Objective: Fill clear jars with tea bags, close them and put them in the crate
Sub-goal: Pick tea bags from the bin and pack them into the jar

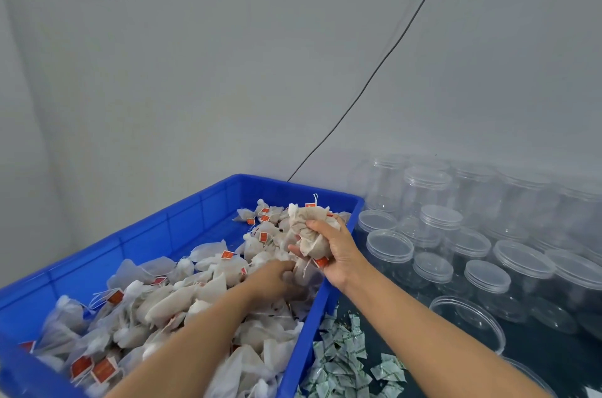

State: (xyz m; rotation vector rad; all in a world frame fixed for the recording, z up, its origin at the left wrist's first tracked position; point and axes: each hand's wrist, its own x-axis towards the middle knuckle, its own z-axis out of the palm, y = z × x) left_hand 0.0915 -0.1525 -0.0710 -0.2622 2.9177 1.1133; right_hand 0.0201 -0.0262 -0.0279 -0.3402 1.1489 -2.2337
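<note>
A blue plastic bin holds a heap of white tea bags with red tags. My right hand grips a bunch of tea bags above the bin's right rim. My left hand reaches into the heap just below it, blurred, its fingers among the bags. An open clear jar stands on the dark table right of my right forearm.
Many clear jars with lids stand on the dark table at the right, up to the wall. Small green-and-white sachets lie loose beside the bin. A black cable runs down the grey wall behind the bin.
</note>
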